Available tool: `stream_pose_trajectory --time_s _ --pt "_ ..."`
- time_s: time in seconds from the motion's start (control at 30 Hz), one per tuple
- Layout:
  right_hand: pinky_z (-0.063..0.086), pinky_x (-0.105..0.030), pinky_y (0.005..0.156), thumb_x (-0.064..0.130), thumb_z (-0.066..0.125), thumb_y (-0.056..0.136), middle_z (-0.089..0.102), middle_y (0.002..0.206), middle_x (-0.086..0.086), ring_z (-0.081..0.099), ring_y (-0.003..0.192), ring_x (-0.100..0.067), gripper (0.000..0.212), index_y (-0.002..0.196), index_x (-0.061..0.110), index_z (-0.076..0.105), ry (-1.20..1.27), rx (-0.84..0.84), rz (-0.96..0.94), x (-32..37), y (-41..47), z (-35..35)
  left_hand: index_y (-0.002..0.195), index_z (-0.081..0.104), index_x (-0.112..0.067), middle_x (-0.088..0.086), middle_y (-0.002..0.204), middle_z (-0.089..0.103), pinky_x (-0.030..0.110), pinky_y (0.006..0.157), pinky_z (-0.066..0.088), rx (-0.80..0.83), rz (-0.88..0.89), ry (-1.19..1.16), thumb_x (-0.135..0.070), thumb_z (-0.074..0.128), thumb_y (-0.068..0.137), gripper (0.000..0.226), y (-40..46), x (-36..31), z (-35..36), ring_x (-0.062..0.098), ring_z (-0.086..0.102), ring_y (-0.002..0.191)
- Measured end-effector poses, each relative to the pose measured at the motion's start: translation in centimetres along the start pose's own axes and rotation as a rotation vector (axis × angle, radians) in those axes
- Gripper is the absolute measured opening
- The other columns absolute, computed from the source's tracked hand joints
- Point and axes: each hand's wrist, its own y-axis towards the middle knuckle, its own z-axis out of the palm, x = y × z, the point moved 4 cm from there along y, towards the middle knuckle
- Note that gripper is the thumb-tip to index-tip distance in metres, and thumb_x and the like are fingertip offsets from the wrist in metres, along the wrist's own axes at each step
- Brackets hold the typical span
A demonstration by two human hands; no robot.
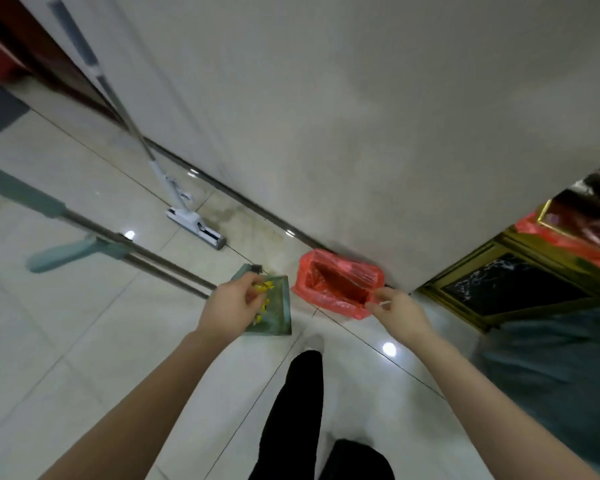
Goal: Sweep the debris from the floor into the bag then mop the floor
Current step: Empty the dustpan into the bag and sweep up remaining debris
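On the tiled floor [84, 341] a mop [194, 223] leans against the wall, the right hand [400, 311] pinches the red bag [336, 282] open, and the left hand [232, 306] curls over yellow debris [264, 289] in the green dustpan [274, 317].

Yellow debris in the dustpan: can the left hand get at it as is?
Probably yes. The left hand hovers right over the green dustpan, fingers curled at the yellow debris, with nothing between them. The right hand is off to the side, pinching the red bag rim.
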Motion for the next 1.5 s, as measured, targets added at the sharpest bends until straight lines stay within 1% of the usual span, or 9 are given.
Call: stream_pose_trajectory --time_s 0.23,0.43,0.7,0.87,1.03,1.27,1.33,1.4,1.5 --pt "0.04 -0.019 0.081 0.03 0.062 0.094 0.071 0.108 0.0 0.065 0.1 -0.016 0.032 0.124 0.019 0.065 0.029 -0.005 -0.328 22.1 -10.7 -5.0 0.105 0.066 -0.024 -0.011 0.085 0.068 0.028 0.07 0.054 -0.428 0.131 0.012 -0.024 0.065 0.088 0.017 -9.2 -0.5 -19.6 0.011 0.062 0.075" --pt "0.049 -0.029 0.086 0.033 0.063 0.093 0.064 0.108 0.004 0.061 0.092 -0.016 0.044 0.135 0.023 0.054 0.041 0.013 -0.536 37.5 -15.7 -1.5 0.097 0.068 -0.017 -0.005 0.084 0.069 0.025 0.065 0.05 -0.653 0.147 0.05 -0.018 0.072 0.081 0.017 -12.7 7.2 -28.5 0.015 0.063 0.077" --pt "0.043 -0.029 0.094 0.036 0.071 0.086 0.042 0.14 -0.002 0.05 0.12 -0.016 0.084 0.152 0.041 0.02 0.028 -0.147 -0.598 50.5 -15.8 4.1 0.144 0.036 -0.026 0.005 0.137 0.051 0.038 0.099 0.041 -0.038 0.166 0.176 -0.046 0.064 0.083 0.07 -3.1 16.5 -29.6 0.027 0.045 0.123" --pt "0.047 -0.027 0.083 0.037 0.071 0.086 0.05 0.128 0.003 0.055 0.102 -0.011 0.058 0.138 0.035 0.046 -0.082 -0.221 -0.561 54.0 -16.1 5.1 0.15 0.011 -0.034 0.012 0.142 0.043 0.049 0.099 0.045 0.357 0.181 0.23 -0.052 0.057 0.085 0.082 1.1 18.0 -25.8 0.036 0.048 0.124" --pt "0.052 -0.042 0.074 0.025 0.071 0.081 0.053 0.093 -0.002 0.058 0.083 -0.027 0.022 0.095 0.019 0.056 -0.421 -0.285 -0.438 54.5 -16.9 3.8 0.146 0.024 -0.026 0.014 0.122 0.048 0.048 0.085 0.049 0.354 0.373 0.255 -0.035 0.053 0.093 0.062 0.4 16.9 -23.2 0.04 0.056 0.104" --pt "0.039 -0.031 0.063 0.01 0.06 0.09 0.061 0.1 -0.008 0.053 0.079 -0.027 0.016 0.105 0.01 0.063 -1.083 -0.141 -0.143 55.2 -18.7 3.1 0.142 0.012 -0.042 0.01 0.091 0.058 0.037 0.064 0.049 0.568 0.37 0.069 -0.026 0.044 0.095 0.059 -2.2 15.3 -20.2 0.024 0.058 0.075" --pt "0.039 -0.03 0.064 0.011 0.061 0.089 0.059 0.094 -0.005 0.055 0.081 -0.026 0.013 0.101 0.01 0.064 -1.187 -0.07 -0.096 54.6 -18.9 3.4 0.143 0.013 -0.04 0.006 0.08 0.054 0.04 0.069 0.048 0.562 0.34 0.043 -0.02 0.041 0.096 0.058 -3.5 14.0 -19.3 0.02 0.051 0.067" --pt "0.042 -0.03 0.067 0.015 0.061 0.09 0.055 0.09 -0.001 0.059 0.089 -0.024 0.002 0.091 0.013 0.061 -1.274 0.009 -0.073 53.7 -19.2 3.8 0.145 0.013 -0.037 0.007 0.083 0.056 0.043 0.083 0.045 0.54 0.317 0.044 -0.019 0.041 0.096 0.059 -4.8 12.9 -18.5 0.017 0.046 0.066" --pt "0.048 -0.031 0.077 0.024 0.055 0.095 0.057 0.093 0.0 0.061 0.097 -0.025 0.012 0.092 0.014 0.061 -1.327 0.099 -0.053 51.1 -19.6 4.1 0.148 0.009 -0.036 0.008 0.085 0.058 0.035 0.069 0.043 0.551 0.309 0.032 -0.02 0.04 0.098 0.061 -6.4 11.9 -17.1 0.018 0.049 0.069"
